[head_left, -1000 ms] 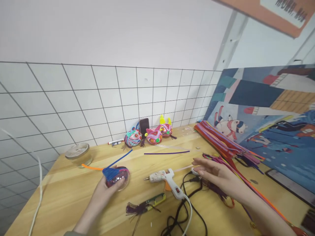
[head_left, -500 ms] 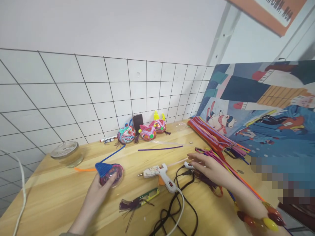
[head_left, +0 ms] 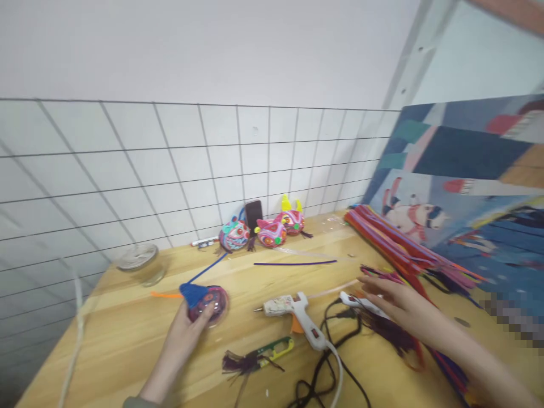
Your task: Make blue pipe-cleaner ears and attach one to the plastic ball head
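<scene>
My left hand [head_left: 185, 334] grips a round purple and pink ornament [head_left: 219, 300] near the table's left side, thumb across its front. On the ornament is a blue fuzzy triangle [head_left: 193, 293]; a blue pipe cleaner [head_left: 208, 268] and an orange strip [head_left: 165, 294] stick out beside it. My right hand [head_left: 403, 303] hovers over a white power strip [head_left: 369, 306] and a bundle of dark purple strands [head_left: 391, 331], fingers stretched and apart, nothing visible in them. Between the hands lies a white glue gun [head_left: 297, 311], its nozzle pointing left.
Green-yellow scissors or cutter [head_left: 276, 350] with dark tassels lies in front. Black cables [head_left: 318, 374] loop at the front. Several decorated balls [head_left: 272, 232] and a phone [head_left: 254, 216] stand at the back. A glass jar [head_left: 144, 266] is left; pipe cleaners [head_left: 399, 243] are piled right.
The view has swung, so everything sits farther right in the picture. My left hand keeps its hold on the ornament. My right hand stays outstretched near the power strip.
</scene>
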Demonstrator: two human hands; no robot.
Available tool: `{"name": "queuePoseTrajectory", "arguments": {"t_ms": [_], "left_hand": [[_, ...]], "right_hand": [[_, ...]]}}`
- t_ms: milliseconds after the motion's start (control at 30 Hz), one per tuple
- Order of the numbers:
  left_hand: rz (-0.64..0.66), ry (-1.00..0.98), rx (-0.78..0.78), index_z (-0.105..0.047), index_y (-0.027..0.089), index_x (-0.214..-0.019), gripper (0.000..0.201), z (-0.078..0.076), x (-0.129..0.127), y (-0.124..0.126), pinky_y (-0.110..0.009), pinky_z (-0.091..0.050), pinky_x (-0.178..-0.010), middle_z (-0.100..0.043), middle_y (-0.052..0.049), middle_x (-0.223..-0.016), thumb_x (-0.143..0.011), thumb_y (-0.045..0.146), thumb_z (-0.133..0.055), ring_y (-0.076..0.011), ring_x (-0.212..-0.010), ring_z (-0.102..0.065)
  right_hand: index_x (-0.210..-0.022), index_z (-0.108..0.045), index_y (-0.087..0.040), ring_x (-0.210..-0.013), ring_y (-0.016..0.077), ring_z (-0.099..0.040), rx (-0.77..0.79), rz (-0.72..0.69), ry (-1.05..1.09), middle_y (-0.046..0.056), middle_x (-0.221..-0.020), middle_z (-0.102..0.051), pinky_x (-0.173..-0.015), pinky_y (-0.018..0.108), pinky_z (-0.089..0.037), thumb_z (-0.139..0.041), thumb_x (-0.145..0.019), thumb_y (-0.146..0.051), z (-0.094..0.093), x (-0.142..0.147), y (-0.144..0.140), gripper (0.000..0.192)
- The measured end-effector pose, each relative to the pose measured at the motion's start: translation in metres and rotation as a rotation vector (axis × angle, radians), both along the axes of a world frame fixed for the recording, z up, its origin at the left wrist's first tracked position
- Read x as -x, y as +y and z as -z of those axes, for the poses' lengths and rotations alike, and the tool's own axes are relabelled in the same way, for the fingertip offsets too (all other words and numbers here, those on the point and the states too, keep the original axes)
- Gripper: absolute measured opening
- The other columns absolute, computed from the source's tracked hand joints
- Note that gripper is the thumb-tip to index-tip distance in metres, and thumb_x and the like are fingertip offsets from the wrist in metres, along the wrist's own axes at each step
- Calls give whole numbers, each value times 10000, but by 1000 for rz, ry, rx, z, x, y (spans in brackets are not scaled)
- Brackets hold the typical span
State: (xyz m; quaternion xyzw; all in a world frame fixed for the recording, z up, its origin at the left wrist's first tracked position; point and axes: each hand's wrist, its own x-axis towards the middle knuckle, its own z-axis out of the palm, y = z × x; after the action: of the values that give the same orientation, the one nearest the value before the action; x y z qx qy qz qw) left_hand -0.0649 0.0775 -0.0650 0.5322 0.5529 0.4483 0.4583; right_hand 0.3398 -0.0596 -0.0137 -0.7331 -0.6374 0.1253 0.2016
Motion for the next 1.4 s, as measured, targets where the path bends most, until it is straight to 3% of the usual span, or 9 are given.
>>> {"name": "queuePoseTrajectory", "arguments": {"t_ms": [233, 633, 833, 1033, 1267, 1400], "left_hand": [[108, -32, -88, -508, 123, -1028, 468, 11, -2, -7, -369, -449, -851, -649, -128, -1018, -665, 387, -642, -246, -925, -607], [105, -21, -97, -505, 129, -1039, 445, 10, -3, -6, -355, -439, -864, -645, -123, -1034, -692, 387, -611, -236, -940, -599], [85, 6, -93, -513, 133, -1041, 475, 12, -2, -3, -376, -430, -885, -648, -120, -1042, -674, 420, -606, -251, -963, -596], [46, 69, -49, -517, 140, -1033, 537, 18, -1, 7, -410, -412, -910, -648, -122, -1046, -631, 483, -619, -273, -969, -593], [23, 90, 7, -553, 162, -967, 537, 1, -9, 5, -389, -434, -898, -676, -101, -1001, -554, 479, -680, -284, -957, -603], [22, 77, 15, -570, 171, -931, 503, -5, -12, 5, -400, -445, -883, -688, -94, -974, -531, 445, -704, -295, -942, -609]], "right_hand": [[-1050, -620, -238, -1115, 266, -508, 13, -22, 7, 60, -1179, -591, -864, 313, -497, -425, -764, -498, 18, 12, 8, 433], [-1066, -599, -229, -1073, 274, -545, 79, -57, -26, 64, -1102, -645, -918, 348, -453, -416, -765, -496, 10, 23, 11, 442], [-1071, -608, -219, -1067, 280, -548, 55, -65, 46, 81, -1102, -644, -887, 334, -465, -458, -799, -423, -2, 7, 4, 371], [-1101, -586, -151, -1035, 258, -568, 42, 15, 33, 104, -1128, -625, -874, 330, -457, -421, -823, -367, -22, -18, -8, 389], [-1055, -605, -155, -997, 236, -589, 114, 102, -117, 87, -1094, -647, -829, 290, -455, -409, -802, -270, -12, -52, -16, 340], [-864, -647, -203, -828, 230, -643, 233, 211, -268, 63, -888, -706, -683, 280, -461, -421, -775, -248, -3, -68, -10, 247]]}}
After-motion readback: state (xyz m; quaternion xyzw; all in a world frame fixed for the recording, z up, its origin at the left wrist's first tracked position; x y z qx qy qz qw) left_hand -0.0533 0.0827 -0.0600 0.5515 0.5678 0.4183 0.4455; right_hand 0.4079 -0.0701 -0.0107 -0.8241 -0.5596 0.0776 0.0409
